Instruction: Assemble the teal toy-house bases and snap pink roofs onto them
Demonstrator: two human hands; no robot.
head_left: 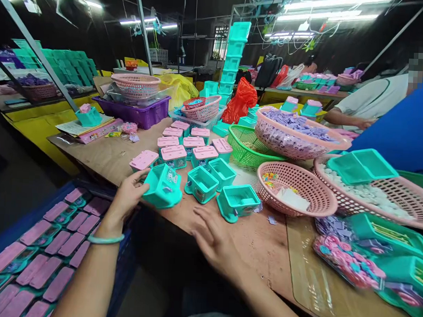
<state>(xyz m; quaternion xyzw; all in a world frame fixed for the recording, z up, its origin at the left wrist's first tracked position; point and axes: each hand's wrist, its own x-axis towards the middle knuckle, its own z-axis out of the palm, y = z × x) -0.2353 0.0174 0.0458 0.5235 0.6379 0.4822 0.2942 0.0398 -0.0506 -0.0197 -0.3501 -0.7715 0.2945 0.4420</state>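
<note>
My left hand [127, 197] grips a teal plastic box [163, 187] tilted on its side at the near edge of the brown table [107, 157]. A pale green bangle circles that wrist. My right hand [214, 237] lies flat on the table with fingers spread, holding nothing, just in front of an open teal box [237, 202]. Two more open teal boxes [201, 183] stand behind, and beyond them several teal boxes closed with pink lids [173, 153].
A blue crate [32, 217] of pink-lidded boxes sits low at my left. Pink baskets [297, 187], a green basket [248, 148] and a teal tray stack [236, 53] crowd the table. A person in blue [400, 128] sits at right.
</note>
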